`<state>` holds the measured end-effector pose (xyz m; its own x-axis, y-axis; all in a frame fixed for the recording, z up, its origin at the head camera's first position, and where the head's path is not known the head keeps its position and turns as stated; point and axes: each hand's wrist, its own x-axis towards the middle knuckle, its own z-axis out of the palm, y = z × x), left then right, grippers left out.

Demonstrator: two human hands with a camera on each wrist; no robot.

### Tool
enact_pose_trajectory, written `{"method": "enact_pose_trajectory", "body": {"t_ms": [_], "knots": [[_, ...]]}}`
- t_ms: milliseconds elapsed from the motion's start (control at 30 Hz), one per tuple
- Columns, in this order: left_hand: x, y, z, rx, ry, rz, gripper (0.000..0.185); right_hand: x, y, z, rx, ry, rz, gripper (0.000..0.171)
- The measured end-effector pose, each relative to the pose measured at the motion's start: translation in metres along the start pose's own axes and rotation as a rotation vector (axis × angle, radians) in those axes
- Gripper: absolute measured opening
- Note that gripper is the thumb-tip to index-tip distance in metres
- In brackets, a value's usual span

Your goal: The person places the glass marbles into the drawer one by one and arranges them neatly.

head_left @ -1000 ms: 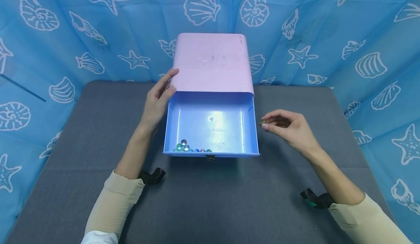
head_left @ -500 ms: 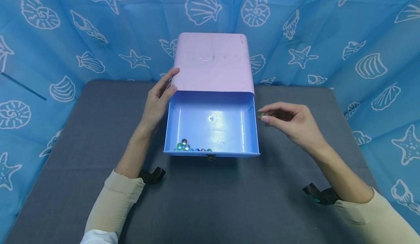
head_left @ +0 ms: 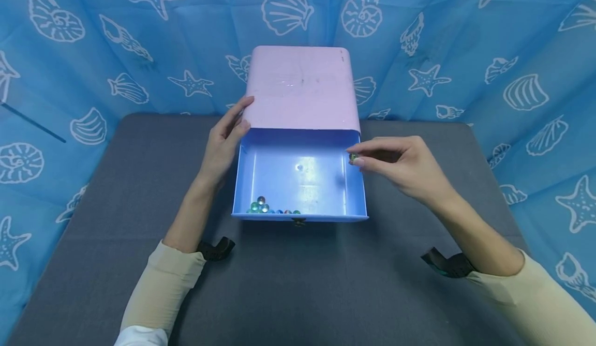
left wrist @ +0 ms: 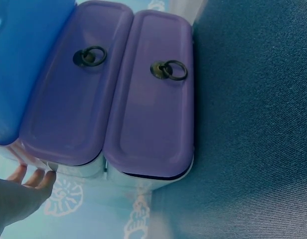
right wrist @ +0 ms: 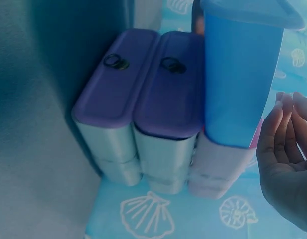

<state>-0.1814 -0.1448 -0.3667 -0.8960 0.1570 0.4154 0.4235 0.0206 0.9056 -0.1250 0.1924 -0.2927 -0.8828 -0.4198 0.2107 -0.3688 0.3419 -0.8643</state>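
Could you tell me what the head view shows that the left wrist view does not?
Only the head view shows inside the open blue drawer: marbles at its front wall, and the right hand pinching a marble. Only the left wrist view shows two shut purple drawers with ring pulls. Both show the left hand on the cabinet.

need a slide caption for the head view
Right hand pinches a marble over the open blue drawer; left hand rests on the pink cabinet.
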Motion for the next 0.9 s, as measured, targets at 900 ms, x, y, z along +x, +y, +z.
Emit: {"method": "enact_pose_trajectory", "body": {"t_ms": [900], "knots": [[0.0, -0.001, -0.001, -0.025, 0.005, 0.01, 0.05, 0.045, -0.029, 0.048, 0.011, -0.176, 0.156, 0.021]]}}
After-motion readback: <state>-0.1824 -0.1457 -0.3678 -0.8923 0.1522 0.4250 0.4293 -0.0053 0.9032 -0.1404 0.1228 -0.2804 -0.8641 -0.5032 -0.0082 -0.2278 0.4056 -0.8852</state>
